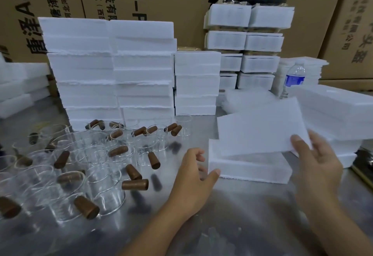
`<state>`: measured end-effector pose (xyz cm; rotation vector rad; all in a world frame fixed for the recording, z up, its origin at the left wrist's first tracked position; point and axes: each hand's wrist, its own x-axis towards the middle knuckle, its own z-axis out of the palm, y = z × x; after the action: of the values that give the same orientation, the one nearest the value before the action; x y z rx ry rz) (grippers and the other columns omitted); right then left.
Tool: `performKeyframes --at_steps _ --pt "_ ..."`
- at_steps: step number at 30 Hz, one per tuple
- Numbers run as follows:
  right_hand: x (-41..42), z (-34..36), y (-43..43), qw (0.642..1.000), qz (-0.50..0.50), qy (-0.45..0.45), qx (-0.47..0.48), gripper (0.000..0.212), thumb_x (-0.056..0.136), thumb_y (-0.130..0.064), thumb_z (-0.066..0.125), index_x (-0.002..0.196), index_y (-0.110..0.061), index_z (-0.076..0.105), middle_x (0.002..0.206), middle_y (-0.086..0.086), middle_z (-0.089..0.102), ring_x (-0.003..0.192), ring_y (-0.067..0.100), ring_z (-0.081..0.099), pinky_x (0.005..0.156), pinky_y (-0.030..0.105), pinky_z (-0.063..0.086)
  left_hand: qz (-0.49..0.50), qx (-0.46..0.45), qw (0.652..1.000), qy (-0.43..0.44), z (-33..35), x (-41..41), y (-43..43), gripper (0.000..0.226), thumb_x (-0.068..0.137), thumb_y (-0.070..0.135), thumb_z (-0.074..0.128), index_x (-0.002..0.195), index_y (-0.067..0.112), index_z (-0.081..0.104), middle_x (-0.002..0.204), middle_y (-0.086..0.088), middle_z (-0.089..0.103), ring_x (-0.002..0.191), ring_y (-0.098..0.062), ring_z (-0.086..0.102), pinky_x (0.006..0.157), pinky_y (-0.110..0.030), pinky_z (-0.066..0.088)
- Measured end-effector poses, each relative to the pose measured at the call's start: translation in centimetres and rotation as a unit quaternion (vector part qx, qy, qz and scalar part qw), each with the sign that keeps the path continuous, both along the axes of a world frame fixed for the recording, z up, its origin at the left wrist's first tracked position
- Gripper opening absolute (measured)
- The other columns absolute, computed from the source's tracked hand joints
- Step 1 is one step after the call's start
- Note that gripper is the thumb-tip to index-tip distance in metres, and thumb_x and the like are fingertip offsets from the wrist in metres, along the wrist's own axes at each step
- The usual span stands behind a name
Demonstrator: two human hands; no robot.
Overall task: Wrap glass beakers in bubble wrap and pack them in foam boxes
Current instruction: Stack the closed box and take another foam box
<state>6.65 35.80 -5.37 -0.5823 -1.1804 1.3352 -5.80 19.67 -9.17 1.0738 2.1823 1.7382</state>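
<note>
Right hand (pixel 314 154) has hold of a white foam lid (pixel 258 132) by its near right corner, thumb on top and fingers tucked behind it. It's a flat, plain rectangle, tilted up on the right side and a bit blurry. Its lower left edge hangs just over the foam box (pixel 250 171) below.

Left hand (pixel 191 167) is on that box's front left corner. The thumb presses the front face and the curled fingers sit against the left end, so it looks like it's gripping the corner. The box is a low white block lying flat on the shiny metal table (pixel 232 215), and I can't see inside it from here.

The glass beakers (pixel 107 195) are all off to the left of the hands, a big cluster of them standing on the table. They're clear, short, straight-walled cylinders with thin rims, and they're packed close, many touching. Brown stoppers (pixel 135 184) are scattered through the bunch. Some lie across the rims, some hang at the sides and some lie on the table between the glasses.

Behind the beakers there's a tall double stack of foam boxes (pixel 113 70) with rough edges, and a shorter stack beside it. More foam pieces (pixel 333 114) are piled to the right of the lid. A water bottle (pixel 294 78) with a blue label stands further back. Cardboard cartons (pixel 181 3) with printed text form a wall behind everything.
</note>
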Motion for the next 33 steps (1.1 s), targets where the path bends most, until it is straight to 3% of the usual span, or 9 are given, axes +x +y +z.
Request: performKeyframes --at_steps 2,4,8,11,15,19,25,29,33 --pt "0.5 1.0 -1.1 0.994 -0.035 0.016 0.100 0.031 0.078 -0.025 0.071 0.105 -0.035 0.060 0.106 -0.001 0.068 0.093 0.009 0.066 0.072 0.013 0.053 -0.047 0.002 0.999 -0.010 0.2 0.3 0.1 0.039 0.088 0.024 0.065 0.115 0.032 0.038 0.109 0.007 0.051 0.089 -0.011 0.058 0.076 -0.010 0.047" --pt "0.7 2.0 -2.3 0.978 -0.041 0.019 0.202 0.036 0.076 -0.025 0.070 0.106 -0.038 0.057 0.109 -0.013 0.064 0.102 0.010 0.063 0.075 0.010 0.050 -0.075 0.006 0.997 -0.013 0.3 0.4 0.3 0.036 0.091 0.017 0.059 0.116 0.031 0.038 0.113 0.008 0.052 0.091 -0.005 0.058 0.076 -0.007 0.045" --pt "0.1 2.1 -4.7 0.934 -0.013 -0.042 0.356 0.048 0.073 -0.034 0.069 0.117 -0.044 0.050 0.118 -0.026 0.054 0.115 0.006 0.053 0.099 0.029 0.045 -0.012 0.080 0.995 -0.052 0.8 0.1 0.4 0.032 0.094 0.000 0.043 0.107 0.030 0.044 0.104 0.004 0.059 0.086 -0.010 0.064 0.067 -0.013 0.048" --pt "-1.1 1.5 -6.3 0.892 0.000 -0.097 0.442 0.047 0.072 -0.034 0.066 0.116 -0.037 0.049 0.117 -0.039 0.047 0.109 -0.016 0.046 0.094 0.008 0.037 0.074 0.195 0.968 -0.141 1.4 -0.6 -0.1 0.025 0.098 0.001 0.037 0.099 0.023 0.049 0.088 -0.001 0.062 0.072 -0.014 0.065 0.066 -0.023 0.051" --pt "-2.3 -0.7 -7.0 0.882 0.030 -0.132 0.452 0.058 0.063 -0.014 0.074 0.114 -0.026 0.049 0.103 -0.031 0.052 0.100 -0.022 0.045 0.084 -0.002 0.032 0.088 0.272 0.934 -0.215 2.2 -1.0 -0.9 0.021 0.102 0.021 0.035 0.103 0.020 0.056 0.092 0.000 0.065 0.073 -0.007 0.068 0.066 -0.020 0.055" --pt "-2.6 -2.8 -6.9 0.862 0.061 -0.174 0.472 0.063 0.061 -0.009 0.072 0.115 -0.027 0.048 0.111 -0.015 0.055 0.105 -0.009 0.050 0.090 0.001 0.033 -0.003 0.275 0.922 -0.274 2.6 -0.6 -1.5 0.066 0.082 0.060 0.028 0.131 0.023 0.052 0.123 0.001 0.064 0.113 -0.010 0.060 0.095 -0.031 0.049" --pt "-2.7 -3.5 -6.4 0.821 0.060 -0.222 0.523 0.059 0.062 -0.012 0.074 0.114 -0.024 0.047 0.112 -0.005 0.057 0.105 0.007 0.053 0.093 0.008 0.036 -0.041 0.287 0.901 -0.322 3.6 -0.4 -2.5 0.067 0.077 0.059 0.035 0.129 0.022 0.055 0.125 -0.003 0.064 0.120 -0.019 0.056 0.107 -0.041 0.039" --pt "-2.6 -3.6 -6.1 0.819 0.053 -0.248 0.514 0.064 0.063 -0.010 0.077 0.117 -0.028 0.046 0.111 -0.012 0.054 0.102 0.007 0.052 0.089 0.012 0.038 0.010 0.297 0.923 -0.244 3.5 -0.7 -2.5 0.060 0.078 0.049 0.043 0.134 0.028 0.044 0.112 0.025 0.059 0.100 0.014 0.057 0.085 -0.011 0.045" --pt "-2.6 -3.9 -6.0 0.808 0.046 -0.252 0.531 0.072 0.061 0.002 0.079 0.116 -0.029 0.047 0.113 -0.013 0.052 0.105 0.009 0.052 0.088 0.023 0.042 0.055 0.284 0.947 -0.140 3.4 -0.5 -2.5 0.033 0.089 0.034 0.052 0.121 0.027 0.052 0.117 0.020 0.055 0.098 0.020 0.054 0.073 0.001 0.040"
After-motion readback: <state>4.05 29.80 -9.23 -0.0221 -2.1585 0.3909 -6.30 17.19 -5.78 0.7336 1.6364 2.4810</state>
